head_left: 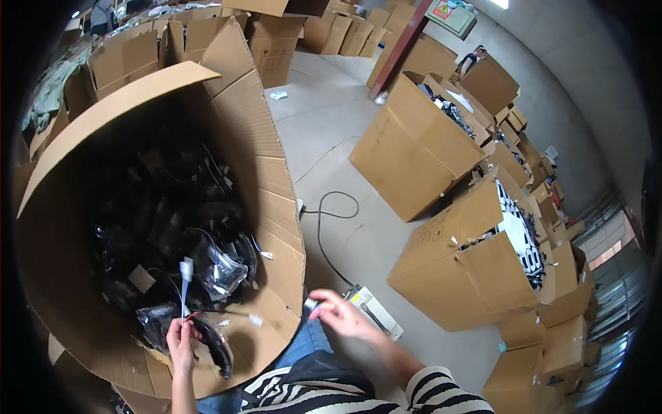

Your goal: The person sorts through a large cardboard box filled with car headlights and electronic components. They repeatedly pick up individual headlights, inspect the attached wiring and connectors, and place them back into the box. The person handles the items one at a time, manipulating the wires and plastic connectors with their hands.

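My left hand is closed in a pinch on a thin, pale cable, which stands up from the fingers. A white plug tops the cable. Just beside that hand, inside the large cardboard box, lies a curved black part in clear plastic, with a dark wire ending in a white connector. My right hand is outside the box near its right edge, its fingers curled around a small grey-white piece whose kind I cannot make out. More bagged black parts fill the box, mostly in shadow.
To the right stand big cartons of dark parts and another carton with black-and-white pieces. A white device sits on the floor beside me, its black cord looping across. A red post rises behind.
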### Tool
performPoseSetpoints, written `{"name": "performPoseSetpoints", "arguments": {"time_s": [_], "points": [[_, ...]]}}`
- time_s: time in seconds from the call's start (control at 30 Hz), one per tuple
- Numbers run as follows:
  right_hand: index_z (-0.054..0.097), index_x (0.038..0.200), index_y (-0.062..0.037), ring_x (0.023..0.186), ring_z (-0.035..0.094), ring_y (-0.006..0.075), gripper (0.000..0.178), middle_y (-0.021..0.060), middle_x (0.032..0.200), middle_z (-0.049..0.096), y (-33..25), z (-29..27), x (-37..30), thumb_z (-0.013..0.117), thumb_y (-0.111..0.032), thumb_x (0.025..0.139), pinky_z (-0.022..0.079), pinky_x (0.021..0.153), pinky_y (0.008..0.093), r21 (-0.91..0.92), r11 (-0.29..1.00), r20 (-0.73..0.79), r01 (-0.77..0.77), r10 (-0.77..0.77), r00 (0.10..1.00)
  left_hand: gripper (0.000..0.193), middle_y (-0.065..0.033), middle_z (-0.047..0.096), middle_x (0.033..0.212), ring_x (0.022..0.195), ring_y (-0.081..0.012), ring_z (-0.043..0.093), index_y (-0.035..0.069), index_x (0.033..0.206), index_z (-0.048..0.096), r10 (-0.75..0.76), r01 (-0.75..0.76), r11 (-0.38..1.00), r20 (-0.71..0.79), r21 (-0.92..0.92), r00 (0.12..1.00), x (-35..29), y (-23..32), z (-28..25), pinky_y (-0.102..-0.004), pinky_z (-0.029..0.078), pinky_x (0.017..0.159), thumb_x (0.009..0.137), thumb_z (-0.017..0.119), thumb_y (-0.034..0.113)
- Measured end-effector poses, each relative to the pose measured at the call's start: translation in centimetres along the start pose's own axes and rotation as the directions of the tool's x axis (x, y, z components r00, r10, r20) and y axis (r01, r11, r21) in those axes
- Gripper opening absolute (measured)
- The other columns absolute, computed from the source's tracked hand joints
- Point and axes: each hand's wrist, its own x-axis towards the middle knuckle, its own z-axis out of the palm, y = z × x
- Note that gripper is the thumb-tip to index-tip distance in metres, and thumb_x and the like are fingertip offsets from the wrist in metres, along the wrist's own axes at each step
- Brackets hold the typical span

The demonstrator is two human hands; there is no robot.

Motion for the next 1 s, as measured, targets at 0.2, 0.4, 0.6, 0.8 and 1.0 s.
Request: {"name": "performPoseSetpoints", "arguments": {"time_s": [0.2, 0.4, 0.6, 0.8, 1.0], "points": [[0.041, 0.106, -0.0024, 0.086, 0.054, 0.0112, 0.023, 0.0052, 0.090, 0.062, -6.7, 4.1, -1.1, 0.044, -0.009, 0.084, 0.042, 0.072, 0.0252, -0.059, 0.975, 0.528, -0.214, 0.213, 0.822, 0.027, -0.0008, 0.045, 0.058, 0.052, -0.0090, 0.044, -0.001, 0.103, 0.049, -0.099, 0.098, 0.963, 0.010, -0.252, 0.995, -3.6, 1.5, 2.7, -0.0224, 0.040, 0.051, 0.091, 0.037, 0.020], [0.054, 0.081, -0.0038, 0.056, 0.050, 0.0100, 0.007, 0.0031, 0.070, 0.058, -8.4, 6.5, 0.2, 0.056, -0.007, 0.076, 0.038, 0.050, 0.0219, -0.117, 0.980, 0.549, -0.158, 0.196, 0.812, 0.030, 0.0016, 0.051, 0.071, 0.057, -0.0041, 0.040, 0.000, 0.113, 0.047, -0.224, 0.212, 0.972, 0.130, 0.103, 0.966, -3.8, 4.1, 3.2, -0.0168, 0.034, 0.052, 0.091, 0.034, 0.018], [0.055, 0.079, -0.0031, 0.053, 0.044, 0.0128, 0.009, 0.0052, 0.066, 0.050, -10.0, 8.6, 2.2, 0.060, -0.001, 0.070, 0.036, 0.047, 0.0232, 0.004, 1.000, 0.558, -0.008, 0.004, 0.830, 0.024, -0.0036, 0.057, 0.078, 0.065, -0.0085, 0.051, -0.002, 0.106, 0.052, -0.110, 0.093, 0.990, 0.176, 0.106, 0.978, -5.9, 5.6, 3.1, -0.0194, 0.043, 0.061, 0.088, 0.042, 0.010], [0.055, 0.079, -0.0016, 0.056, 0.048, 0.0081, 0.004, 0.0035, 0.067, 0.051, -10.4, 9.4, 3.1, 0.057, -0.002, 0.075, 0.037, 0.049, 0.0184, 0.167, 0.971, 0.456, -0.172, 0.079, 0.887, 0.031, -0.0088, 0.059, 0.079, 0.066, -0.0222, 0.056, 0.003, 0.103, 0.056, 0.252, -0.336, 0.789, 0.229, 0.514, 0.940, -5.6, 5.0, 3.7, -0.0295, 0.044, 0.060, 0.072, 0.056, 0.003], [0.053, 0.078, -0.0005, 0.054, 0.045, 0.0034, 0.003, 0.0013, 0.066, 0.054, -10.1, 10.2, 3.1, 0.054, -0.003, 0.078, 0.036, 0.049, 0.0174, 0.279, 0.900, 0.394, -0.336, 0.212, 0.894, 0.040, -0.0058, 0.059, 0.078, 0.059, -0.0193, 0.053, 0.006, 0.102, 0.057, 0.429, -0.517, 0.518, 0.317, 0.681, 0.846, -5.2, 3.9, 3.8, -0.0293, 0.039, 0.051, 0.063, 0.061, 0.006]]}}
